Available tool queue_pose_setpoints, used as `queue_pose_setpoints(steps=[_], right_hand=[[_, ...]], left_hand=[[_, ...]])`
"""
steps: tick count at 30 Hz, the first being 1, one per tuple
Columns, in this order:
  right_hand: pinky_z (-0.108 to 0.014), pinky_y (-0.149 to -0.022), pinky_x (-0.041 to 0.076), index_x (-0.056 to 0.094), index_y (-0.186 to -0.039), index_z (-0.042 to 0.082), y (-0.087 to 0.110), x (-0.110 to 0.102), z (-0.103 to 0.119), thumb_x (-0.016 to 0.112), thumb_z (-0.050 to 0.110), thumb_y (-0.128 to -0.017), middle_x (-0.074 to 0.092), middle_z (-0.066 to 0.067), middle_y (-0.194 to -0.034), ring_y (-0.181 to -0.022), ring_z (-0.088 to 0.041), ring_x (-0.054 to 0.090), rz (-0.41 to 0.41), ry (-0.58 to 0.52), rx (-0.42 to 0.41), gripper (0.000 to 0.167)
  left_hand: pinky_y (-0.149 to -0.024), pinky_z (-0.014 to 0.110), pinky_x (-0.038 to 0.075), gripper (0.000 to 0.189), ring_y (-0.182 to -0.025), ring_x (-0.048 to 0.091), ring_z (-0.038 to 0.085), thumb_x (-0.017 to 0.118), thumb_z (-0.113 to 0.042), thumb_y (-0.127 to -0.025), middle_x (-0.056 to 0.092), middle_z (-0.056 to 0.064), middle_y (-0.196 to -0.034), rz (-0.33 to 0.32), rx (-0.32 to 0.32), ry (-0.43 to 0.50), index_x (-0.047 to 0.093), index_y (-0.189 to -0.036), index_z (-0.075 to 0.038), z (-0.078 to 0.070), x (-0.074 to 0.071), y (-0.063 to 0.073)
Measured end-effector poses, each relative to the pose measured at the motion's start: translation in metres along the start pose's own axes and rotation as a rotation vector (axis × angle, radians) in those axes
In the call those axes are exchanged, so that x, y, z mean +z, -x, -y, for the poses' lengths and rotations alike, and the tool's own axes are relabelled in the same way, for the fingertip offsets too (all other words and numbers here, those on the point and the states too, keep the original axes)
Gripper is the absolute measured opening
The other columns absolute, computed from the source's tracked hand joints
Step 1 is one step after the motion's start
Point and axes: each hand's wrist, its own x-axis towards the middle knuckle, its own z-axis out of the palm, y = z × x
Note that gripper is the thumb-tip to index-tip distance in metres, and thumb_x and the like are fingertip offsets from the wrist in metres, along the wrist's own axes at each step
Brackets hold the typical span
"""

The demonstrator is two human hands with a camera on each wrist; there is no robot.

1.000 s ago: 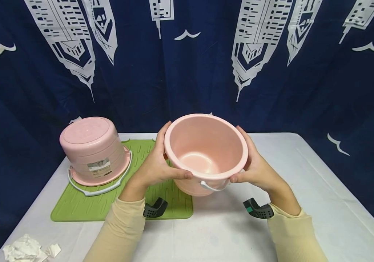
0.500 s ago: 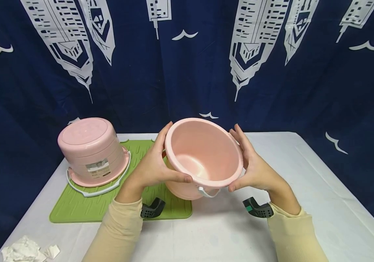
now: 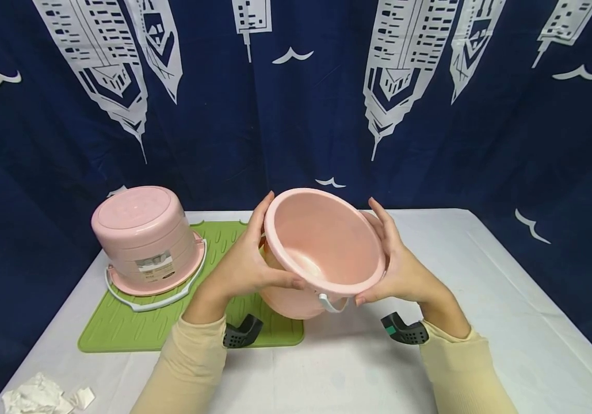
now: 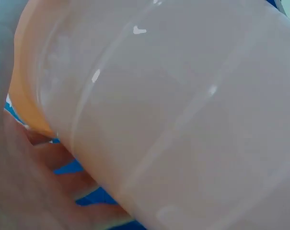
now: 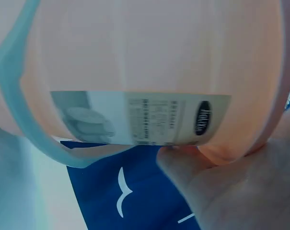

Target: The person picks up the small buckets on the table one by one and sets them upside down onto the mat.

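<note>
A pink bucket (image 3: 334,241) is held between both hands, its mouth tipped toward the right and the camera, its base out to the lower left. My left hand (image 3: 246,264) grips its left side, thumb along the front below the rim. On the other side my right hand (image 3: 404,270) holds the rim, thumb underneath at the front and fingers behind. The left wrist view shows the bucket's smooth ribbed wall (image 4: 173,96). In the right wrist view a printed label (image 5: 145,117) and a pale handle (image 5: 15,86) appear on the bucket.
A second pink bucket (image 3: 142,241) stands upside down on a green ridged mat (image 3: 135,333) at left, its white handle lowered in front. Crumpled white tissue (image 3: 37,394) lies at the front left of the white table (image 3: 508,322). A dark blue curtain (image 3: 306,126) hangs behind.
The held bucket has tilted further, its base swinging left and its mouth turning right. My right hand has shifted its fingers along the rim. The upside-down bucket stays in place.
</note>
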Motion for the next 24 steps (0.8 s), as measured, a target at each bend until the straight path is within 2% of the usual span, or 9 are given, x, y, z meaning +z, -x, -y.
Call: queue_pose_setpoints(steps=[3, 5, 9, 12, 14, 18, 21, 24], right_hand=[[-0.028, -0.107, 0.041, -0.003, -0.162, 0.024, 0.001, -0.001, -0.002, 0.1, 0.002, -0.051, 0.012, -0.023, -0.162, -0.144, -0.037, 0.025, -0.041, -0.092, 0.021, 0.153], [-0.029, -0.106, 0.042, -0.002, -0.162, 0.025, 0.001, -0.003, -0.004, 0.1, 0.005, -0.054, 0.01, -0.022, -0.163, -0.144, -0.037, 0.024, -0.066, -0.149, 0.03, 0.15], [-0.03, -0.106, 0.043, -0.002, -0.161, 0.027, 0.002, -0.004, -0.006, 0.1, 0.007, -0.056, 0.007, -0.021, -0.163, -0.146, -0.035, 0.022, -0.108, -0.233, 0.029, 0.148], [-0.031, -0.106, 0.042, -0.002, -0.161, 0.027, 0.002, -0.003, -0.005, 0.101, 0.009, -0.057, 0.006, -0.022, -0.164, -0.146, -0.035, 0.021, -0.139, -0.263, 0.013, 0.148], [-0.03, -0.106, 0.042, -0.002, -0.161, 0.027, 0.002, -0.003, -0.004, 0.101, 0.01, -0.057, 0.007, -0.022, -0.164, -0.146, -0.034, 0.021, -0.165, -0.275, 0.003, 0.148], [-0.029, -0.107, 0.041, -0.001, -0.161, 0.025, 0.001, -0.001, -0.002, 0.102, 0.014, -0.057, 0.008, -0.022, -0.163, -0.146, -0.032, 0.023, -0.224, -0.329, -0.023, 0.147], [-0.029, -0.107, 0.04, -0.001, -0.161, 0.024, 0.001, -0.001, -0.002, 0.101, 0.014, -0.057, 0.008, -0.023, -0.163, -0.145, -0.033, 0.023, -0.25, -0.401, -0.051, 0.146], [-0.029, -0.108, 0.04, -0.001, -0.161, 0.023, 0.002, -0.001, -0.002, 0.101, 0.013, -0.058, 0.008, -0.022, -0.163, -0.145, -0.034, 0.022, -0.262, -0.458, -0.083, 0.146]], left_hand=[[-0.117, 0.051, 0.024, 0.147, -0.146, 0.029, 0.021, 0.094, -0.062, -0.053, 0.024, -0.001, -0.163, -0.003, 0.041, 0.04, 0.003, -0.162, -0.023, 0.003, -0.004, -0.001], [-0.117, 0.052, 0.023, 0.146, -0.148, 0.025, 0.021, 0.092, -0.064, -0.053, 0.023, 0.002, -0.164, -0.004, 0.046, 0.056, 0.003, -0.162, -0.025, 0.006, -0.007, -0.001], [-0.119, 0.053, 0.018, 0.147, -0.15, 0.018, 0.022, 0.094, -0.061, -0.054, 0.015, 0.004, -0.166, 0.015, -0.034, 0.056, 0.0, -0.162, -0.027, 0.016, -0.015, -0.001], [-0.119, 0.053, 0.016, 0.148, -0.151, 0.015, 0.023, 0.096, -0.057, -0.055, 0.012, 0.006, -0.166, 0.06, -0.111, 0.068, -0.002, -0.161, -0.026, 0.028, -0.02, 0.0], [-0.119, 0.052, 0.015, 0.148, -0.151, 0.013, 0.023, 0.096, -0.055, -0.056, 0.01, 0.008, -0.166, 0.093, -0.14, 0.085, -0.004, -0.161, -0.025, 0.036, -0.022, 0.001], [-0.118, 0.051, 0.019, 0.15, -0.149, 0.021, 0.024, 0.095, -0.058, -0.057, 0.017, 0.009, -0.165, 0.144, -0.134, 0.145, -0.007, -0.161, -0.024, 0.048, -0.022, 0.0], [-0.115, 0.049, 0.028, 0.151, -0.142, 0.034, 0.03, 0.095, -0.058, -0.056, 0.022, 0.01, -0.163, 0.166, -0.11, 0.207, -0.009, -0.161, -0.024, 0.052, -0.018, -0.001], [-0.11, 0.046, 0.037, 0.152, -0.137, 0.039, 0.034, 0.096, -0.056, -0.055, 0.02, 0.011, -0.161, 0.176, -0.096, 0.263, -0.01, -0.16, -0.026, 0.054, -0.013, -0.002]])
